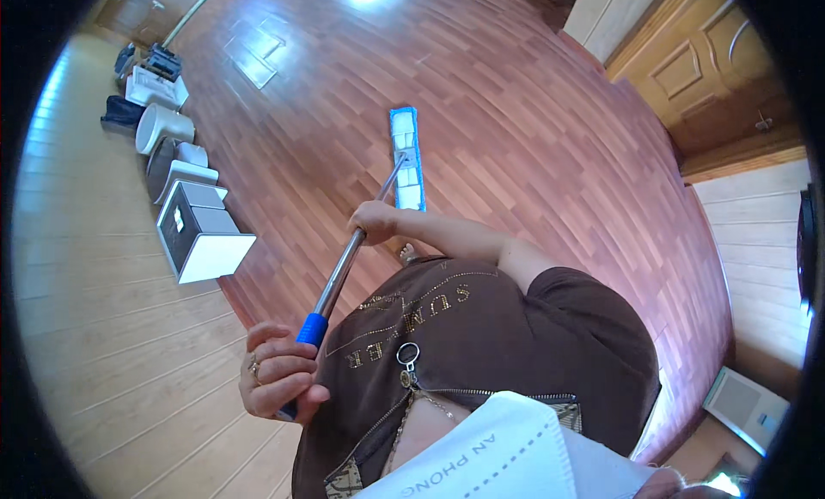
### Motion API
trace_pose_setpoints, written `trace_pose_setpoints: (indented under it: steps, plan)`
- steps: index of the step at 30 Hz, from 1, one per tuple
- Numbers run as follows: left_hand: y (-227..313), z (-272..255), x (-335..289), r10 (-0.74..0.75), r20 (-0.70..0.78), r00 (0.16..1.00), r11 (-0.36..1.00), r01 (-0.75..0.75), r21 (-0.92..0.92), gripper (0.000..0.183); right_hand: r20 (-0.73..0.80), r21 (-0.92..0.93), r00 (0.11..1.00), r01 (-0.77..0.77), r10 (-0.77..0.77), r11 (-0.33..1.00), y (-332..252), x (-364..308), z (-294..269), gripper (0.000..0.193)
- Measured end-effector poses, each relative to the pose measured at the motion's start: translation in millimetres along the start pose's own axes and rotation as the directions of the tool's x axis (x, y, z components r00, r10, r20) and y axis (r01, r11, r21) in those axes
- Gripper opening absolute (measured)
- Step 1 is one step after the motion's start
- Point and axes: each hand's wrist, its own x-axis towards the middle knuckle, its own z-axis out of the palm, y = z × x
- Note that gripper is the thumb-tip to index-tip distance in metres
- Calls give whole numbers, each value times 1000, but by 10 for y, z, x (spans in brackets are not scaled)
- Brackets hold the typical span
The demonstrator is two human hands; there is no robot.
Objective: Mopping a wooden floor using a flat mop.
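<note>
A flat mop lies out ahead of me, its long blue-edged head (410, 188) with white pads resting on the wooden floor. Its metal pole (342, 271) slants back toward my left side and ends in a blue grip (313, 329). My left hand (280, 374) is closed around that grip, with the thumb near the handle's end; a ring shows on one finger. Farther down the pole, my right hand (375, 221) is wrapped around the shaft, its arm stretched across my front. Part of my bare foot (407, 253) shows below the right forearm.
Along the left wall stand a white-and-grey box-shaped unit (206, 233), a white bucket (161, 126) and several other items. A wooden door (696, 69) is at the far right. A white-and-grey panel-like object (746, 409) sits at the lower right. Reddish plank flooring (533, 147) stretches between the walls.
</note>
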Motion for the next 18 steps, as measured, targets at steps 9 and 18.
trace_pose_setpoints:
  steps: [9, 18]
  plan:
    - [-236, 729, 414, -46, 15, 999, 997, 47, -59, 33, -150, 7, 975, -162, 161, 987, 645, -653, -405, 9]
    - [-531, 1601, 1123, 52, 226, 973, 958, 16, -287, 35, -403, -52, 838, -421, 367, 906, 1121, -1988, -1071, 14]
